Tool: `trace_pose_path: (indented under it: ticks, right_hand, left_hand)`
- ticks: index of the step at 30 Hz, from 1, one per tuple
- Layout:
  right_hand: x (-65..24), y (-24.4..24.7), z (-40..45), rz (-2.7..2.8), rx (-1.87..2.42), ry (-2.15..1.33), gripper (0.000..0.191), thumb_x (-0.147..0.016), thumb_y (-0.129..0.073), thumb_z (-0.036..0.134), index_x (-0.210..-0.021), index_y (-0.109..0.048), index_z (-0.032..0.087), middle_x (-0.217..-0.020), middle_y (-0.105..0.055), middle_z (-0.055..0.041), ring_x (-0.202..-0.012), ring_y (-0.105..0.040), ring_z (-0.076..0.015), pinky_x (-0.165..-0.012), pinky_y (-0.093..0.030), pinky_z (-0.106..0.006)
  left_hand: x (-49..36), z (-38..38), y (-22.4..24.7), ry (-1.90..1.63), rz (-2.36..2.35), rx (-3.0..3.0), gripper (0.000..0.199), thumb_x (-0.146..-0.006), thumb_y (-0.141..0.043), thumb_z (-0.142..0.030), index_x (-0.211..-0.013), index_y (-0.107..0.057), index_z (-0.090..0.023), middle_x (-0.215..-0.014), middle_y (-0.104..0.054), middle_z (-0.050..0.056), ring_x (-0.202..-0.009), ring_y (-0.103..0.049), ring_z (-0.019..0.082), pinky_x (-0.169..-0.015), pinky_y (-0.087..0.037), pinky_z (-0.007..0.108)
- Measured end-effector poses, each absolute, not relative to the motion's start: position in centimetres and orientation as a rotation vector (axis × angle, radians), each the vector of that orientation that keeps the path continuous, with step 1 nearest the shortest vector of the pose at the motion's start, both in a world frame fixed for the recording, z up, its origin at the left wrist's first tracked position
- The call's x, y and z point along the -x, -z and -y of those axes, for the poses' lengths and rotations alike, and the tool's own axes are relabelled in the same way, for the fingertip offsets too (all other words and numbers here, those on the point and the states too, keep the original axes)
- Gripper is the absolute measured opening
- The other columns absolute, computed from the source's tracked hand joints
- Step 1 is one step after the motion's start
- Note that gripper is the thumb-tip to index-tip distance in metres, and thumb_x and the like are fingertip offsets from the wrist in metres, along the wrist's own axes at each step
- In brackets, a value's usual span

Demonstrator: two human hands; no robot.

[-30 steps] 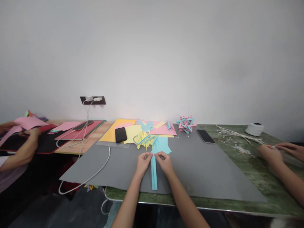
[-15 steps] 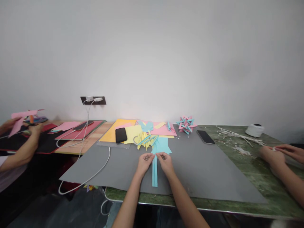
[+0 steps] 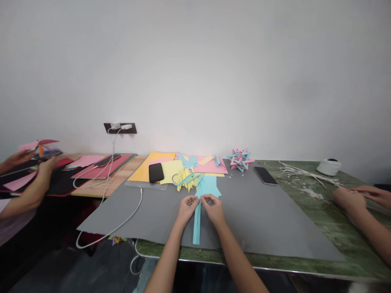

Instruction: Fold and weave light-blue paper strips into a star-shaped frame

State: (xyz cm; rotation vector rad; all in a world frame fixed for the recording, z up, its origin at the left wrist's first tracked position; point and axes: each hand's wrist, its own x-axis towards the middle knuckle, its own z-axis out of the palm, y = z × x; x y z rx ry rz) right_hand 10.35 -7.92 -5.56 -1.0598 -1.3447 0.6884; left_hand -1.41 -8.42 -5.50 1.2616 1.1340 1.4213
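Between my hands hangs a folded blue paper strip (image 3: 197, 226), its lower end reaching toward the front of the grey sheet (image 3: 256, 219). My left hand (image 3: 187, 205) pinches its upper end from the left. On the other side my right hand (image 3: 212, 205) pinches the same end, the fingertips of both hands nearly touching. A lengthwise crease line runs down the strip. Just beyond my fingers lie a piece of blue paper (image 3: 209, 186) and a bunch of yellow folded pieces (image 3: 187, 179) with thin blue pieces on top.
Behind are a black phone (image 3: 156, 173), a pink and blue paper star ball (image 3: 240, 159) and another phone (image 3: 265, 176). A white cable (image 3: 125, 221) crosses the left. People's hands work at far left (image 3: 47, 165) and far right (image 3: 351, 199), beside white strings (image 3: 305, 173).
The strip's lower end has swung slightly left and toward me, while my hands stay nearly in place. At far left, the person's pink paper has dropped lower.
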Motion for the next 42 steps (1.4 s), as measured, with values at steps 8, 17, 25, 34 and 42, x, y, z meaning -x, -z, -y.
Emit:
trace_pose_path:
  ticks: [8, 17, 25, 34, 42]
  right_hand:
    - [-10.2, 5.3, 8.4, 1.461, 1.031, -0.465, 0.013, -0.066, -0.052, 0.027, -0.063, -0.061, 0.019, -0.062, -0.059, -0.0018, -0.057, -0.051, -0.0138, -0.06, -0.039, -0.026]
    - [-10.2, 5.0, 8.9, 1.645, 1.052, -0.325, 0.013, -0.07, -0.05, 0.024, -0.066, -0.062, 0.022, -0.065, -0.061, -0.0012, -0.061, -0.051, -0.0149, -0.069, -0.035, -0.03]
    - [-10.1, 5.1, 8.9, 1.634, 1.054, -0.327, 0.012, -0.068, -0.05, 0.022, -0.066, -0.062, 0.022, -0.068, -0.061, -0.0019, -0.066, -0.052, -0.0158, -0.072, -0.035, -0.031]
    - [-10.6, 5.9, 7.8, 1.378, 1.063, -0.775, 0.018, -0.065, -0.05, 0.028, -0.058, -0.059, 0.015, -0.057, -0.059, -0.0022, -0.057, -0.053, -0.0142, -0.058, -0.041, -0.024]
    - [-10.8, 6.6, 7.1, 1.383, 1.094, -0.887, 0.017, -0.061, -0.054, 0.03, -0.058, -0.059, 0.015, -0.057, -0.059, -0.0021, -0.057, -0.052, -0.0141, -0.058, -0.042, -0.025]
  left_hand:
    - [1.4, 8.5, 5.5, -1.437, -1.16, -1.273, 0.019, -0.059, -0.061, -0.031, -0.065, -0.062, -0.013, -0.064, -0.064, 0.005, -0.063, -0.058, 0.017, -0.061, -0.043, 0.025]
    - [1.6, 8.8, 5.0, -1.428, -1.154, -1.244, 0.019, -0.06, -0.059, -0.032, -0.064, -0.062, -0.013, -0.064, -0.064, 0.004, -0.065, -0.058, 0.016, -0.062, -0.042, 0.024]
    - [1.6, 8.5, 4.9, -1.436, -1.186, -1.257, 0.017, -0.061, -0.058, -0.031, -0.061, -0.061, -0.014, -0.062, -0.062, 0.002, -0.063, -0.056, 0.015, -0.061, -0.042, 0.023]
    - [1.5, 8.5, 5.3, -1.435, -1.212, -1.407, 0.021, -0.063, -0.056, -0.034, -0.066, -0.061, -0.013, -0.063, -0.062, 0.003, -0.062, -0.056, 0.015, -0.06, -0.042, 0.024]
    - [1.6, 8.5, 5.4, -1.402, -1.229, -1.499, 0.022, -0.065, -0.054, -0.034, -0.071, -0.061, -0.014, -0.067, -0.062, 0.005, -0.068, -0.056, 0.017, -0.065, -0.043, 0.027]
